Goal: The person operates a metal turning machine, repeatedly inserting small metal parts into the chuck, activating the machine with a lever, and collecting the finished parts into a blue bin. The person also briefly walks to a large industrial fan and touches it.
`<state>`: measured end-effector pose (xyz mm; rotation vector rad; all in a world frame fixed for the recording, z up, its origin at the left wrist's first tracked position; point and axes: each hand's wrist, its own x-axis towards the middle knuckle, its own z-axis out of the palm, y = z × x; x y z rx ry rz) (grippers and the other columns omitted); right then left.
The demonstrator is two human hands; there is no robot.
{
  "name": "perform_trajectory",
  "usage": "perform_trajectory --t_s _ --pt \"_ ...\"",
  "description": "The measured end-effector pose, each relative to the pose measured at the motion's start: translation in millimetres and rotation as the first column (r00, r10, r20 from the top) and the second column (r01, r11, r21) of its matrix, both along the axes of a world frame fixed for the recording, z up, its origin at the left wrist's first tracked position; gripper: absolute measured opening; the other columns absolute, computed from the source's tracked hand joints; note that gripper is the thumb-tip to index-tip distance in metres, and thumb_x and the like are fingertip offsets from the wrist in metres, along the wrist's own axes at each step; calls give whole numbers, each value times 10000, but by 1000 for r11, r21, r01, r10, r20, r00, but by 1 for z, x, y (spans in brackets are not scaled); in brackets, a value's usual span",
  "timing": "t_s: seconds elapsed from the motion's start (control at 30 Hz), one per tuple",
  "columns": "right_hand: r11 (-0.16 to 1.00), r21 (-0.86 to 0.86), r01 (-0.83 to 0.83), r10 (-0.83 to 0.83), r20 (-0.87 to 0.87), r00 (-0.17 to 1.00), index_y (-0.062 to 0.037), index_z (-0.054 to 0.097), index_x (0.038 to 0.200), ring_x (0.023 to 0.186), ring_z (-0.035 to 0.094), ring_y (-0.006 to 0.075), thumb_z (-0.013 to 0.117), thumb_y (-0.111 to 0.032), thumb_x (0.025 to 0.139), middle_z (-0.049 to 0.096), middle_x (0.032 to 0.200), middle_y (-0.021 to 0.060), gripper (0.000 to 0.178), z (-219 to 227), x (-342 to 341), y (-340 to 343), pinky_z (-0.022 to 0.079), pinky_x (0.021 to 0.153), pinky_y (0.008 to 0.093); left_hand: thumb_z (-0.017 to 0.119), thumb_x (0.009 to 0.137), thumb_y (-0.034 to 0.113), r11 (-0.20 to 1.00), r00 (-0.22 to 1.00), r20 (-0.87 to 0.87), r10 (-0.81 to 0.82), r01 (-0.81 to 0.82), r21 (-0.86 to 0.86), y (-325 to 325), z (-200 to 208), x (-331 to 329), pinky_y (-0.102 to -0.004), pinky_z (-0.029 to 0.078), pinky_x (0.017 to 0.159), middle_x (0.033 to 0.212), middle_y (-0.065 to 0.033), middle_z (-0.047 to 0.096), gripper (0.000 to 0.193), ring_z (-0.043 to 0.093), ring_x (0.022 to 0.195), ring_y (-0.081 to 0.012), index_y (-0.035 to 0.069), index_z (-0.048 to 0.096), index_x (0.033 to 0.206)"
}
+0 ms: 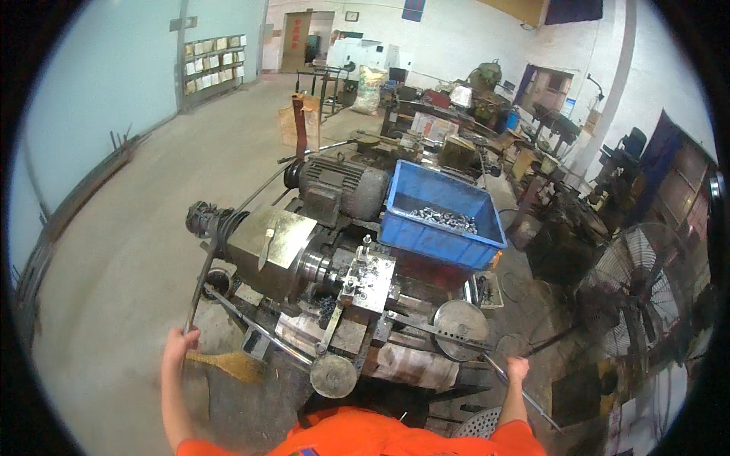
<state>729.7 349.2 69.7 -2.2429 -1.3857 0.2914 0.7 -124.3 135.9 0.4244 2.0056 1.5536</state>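
Left hand (179, 340) closed round the lower end of a long dark lever (204, 278), fingers wrapped, thumb side up; right hand (518, 369) fisted on a thin metal rod (525, 397) at the machine's right end, knuckles toward the camera.

Outward from the left hand: lever rising from the grip up and slightly right toward the pulley end (207, 219) of a small lathe (304, 258); long axis steep, near upright in the picture, top leaning right. Outward from the right hand: rod slanting from upper left near a round perforated disc (458, 322) down to lower right past the hand; long axis diagonal.

Between the hands: tool block (369, 275) just beside the spindle nose (319, 266); no workpiece clearly visible there, too small to tell. Behind: grey motor (342, 186); blue bin (441, 216) partly filled with small shiny metal parts, so judged well into a run; bin far from full, so more judged left. Pedestal fan (631, 292) at right.
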Motion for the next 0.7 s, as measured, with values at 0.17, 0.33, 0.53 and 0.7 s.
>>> perform_trajectory --t_s 0.17,0.33,0.53,0.7 --pt "983 10 -184 180 177 968 -23 627 772 802 563 346 563 -234 625 602 861 189 265 -20 10 2 452 742 409 652 714 208 991 996 -87 -18 6 -137 -2 27 11 -265 418 515 613 -43 549 227 526 546 -132 11 579 798" --pt "972 -174 -157 182 141 973 -12 626 813 842 551 294 506 -249 774 592 858 150 268 -38 41 25 458 718 387 639 739 258 976 979 -145 -143 115 -187 -2 6 -9 -276 442 559 629 -43 579 252 548 577 -112 22 609 822" --pt "947 -312 -77 114 101 988 137 558 921 789 519 245 550 -330 681 614 883 187 524 -34 53 46 417 761 370 625 725 197 994 992 -87 -86 79 -78 -4 -11 -4 -276 467 501 585 -70 577 212 570 522 -134 -7 591 771" --pt "930 -313 -194 228 76 971 128 560 918 787 520 240 542 -319 692 612 878 180 501 -46 -5 47 419 753 367 609 679 186 986 983 -165 -82 56 -156 2 -7 -7 -292 486 488 581 -94 586 212 585 511 -157 -13 584 746"
